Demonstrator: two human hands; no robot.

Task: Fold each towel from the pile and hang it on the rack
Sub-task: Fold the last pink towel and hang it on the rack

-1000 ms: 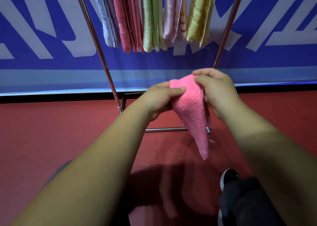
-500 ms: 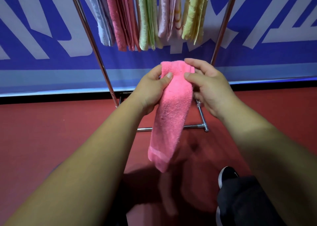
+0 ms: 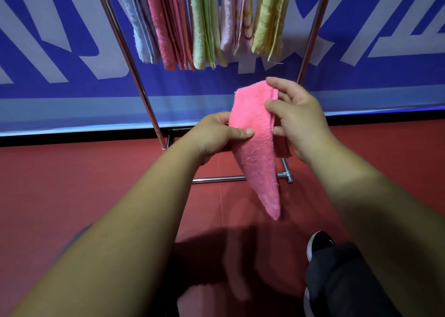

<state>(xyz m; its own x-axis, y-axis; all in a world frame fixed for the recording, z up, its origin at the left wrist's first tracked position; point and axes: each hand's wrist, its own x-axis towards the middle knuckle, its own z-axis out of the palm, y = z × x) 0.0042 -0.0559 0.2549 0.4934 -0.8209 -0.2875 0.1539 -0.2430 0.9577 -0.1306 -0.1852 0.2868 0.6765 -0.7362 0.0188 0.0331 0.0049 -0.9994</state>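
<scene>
Head view: since half a second ago we have narrowed the pink towel (image 3: pixel 256 145), left hand (image 3: pixel 218 136) and right hand (image 3: pixel 297 121) both pinching it, nearly ready for the rack (image 3: pixel 134 61) at upper centre.

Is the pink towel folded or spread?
Folded: pink towel hangs as a narrow layered strip pinched between left hand and right hand.

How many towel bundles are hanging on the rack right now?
5, left to right: blue towel, dark pink towel, green towel, pale pink towel, yellow-green towel. Some bundles may hold several towels; the top is cropped.
</scene>
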